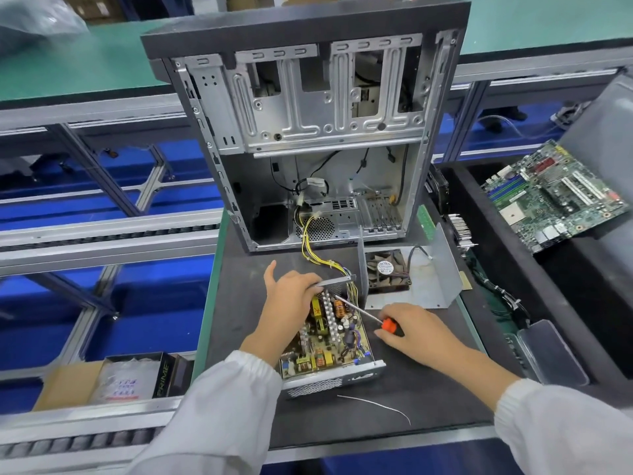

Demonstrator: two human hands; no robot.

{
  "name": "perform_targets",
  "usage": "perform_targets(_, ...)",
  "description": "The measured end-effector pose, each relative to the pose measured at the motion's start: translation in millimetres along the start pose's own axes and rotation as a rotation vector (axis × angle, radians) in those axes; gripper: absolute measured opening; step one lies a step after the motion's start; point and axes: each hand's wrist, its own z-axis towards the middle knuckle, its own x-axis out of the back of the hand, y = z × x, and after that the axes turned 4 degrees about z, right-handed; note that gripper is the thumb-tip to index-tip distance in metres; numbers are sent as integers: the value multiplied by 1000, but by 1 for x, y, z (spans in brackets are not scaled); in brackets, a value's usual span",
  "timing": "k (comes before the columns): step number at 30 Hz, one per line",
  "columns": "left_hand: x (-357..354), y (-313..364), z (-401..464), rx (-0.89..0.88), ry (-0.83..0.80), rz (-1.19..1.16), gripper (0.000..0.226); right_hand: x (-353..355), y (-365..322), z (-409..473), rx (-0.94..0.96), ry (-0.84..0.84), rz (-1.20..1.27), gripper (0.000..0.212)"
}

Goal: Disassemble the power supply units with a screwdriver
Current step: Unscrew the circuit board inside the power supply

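Head view: a dark work mat (428, 399) fills the lower centre of the frame, with both white-sleeved arms reaching in from the bottom edge.
Power supply unit (325, 341): lies open on the mat at centre, slightly below the middle of the frame, its circuit board with coils and capacitors exposed; a perforated metal wall faces the bottom edge.
Left hand (291, 299): rests on the upper left part of the open unit, fingers curled over its far metal edge, thumb stretched out toward the upper left.
Right hand (414, 332): grasps the orange handle of the screwdriver (368, 315), just right of the unit.
Screwdriver shaft: slants up and left from the handle, its tip inside the unit near the far edge of the board.
Cable bundle (311, 241): yellow and black wires run from the unit up into the computer case (308, 132), which stands open at upper centre.
Removed cover (421, 286): bent metal sheet right of the unit, with a dusty fan (387, 270) mounted on it.
Motherboard (555, 197): lies tilted at the right edge of the frame.
Loose white wire (376, 404): on the mat below the unit.
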Motion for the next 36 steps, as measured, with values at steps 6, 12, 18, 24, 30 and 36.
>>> perform_targets(6,6,0,-4,22,-35,-13,25,9,13,-10,61,-35,97,14)
perform_targets(12,14,11,-13,-148,123,-73,35,17,16,-14,98,-76,190,37)
perform_targets(18,30,29,-20,-496,-16,14,36,44,2,-9,139,-192,371,43)
perform_targets(24,40,18,-15,-351,150,-160,10,80,-19,0,159,-107,760,25)
perform_targets(30,45,23,-18,-130,27,-610,18,101,-27,1,289,41,1441,26)
perform_targets(36,40,17,-20,-69,-23,76,51,108,-33,5,305,367,1227,15)
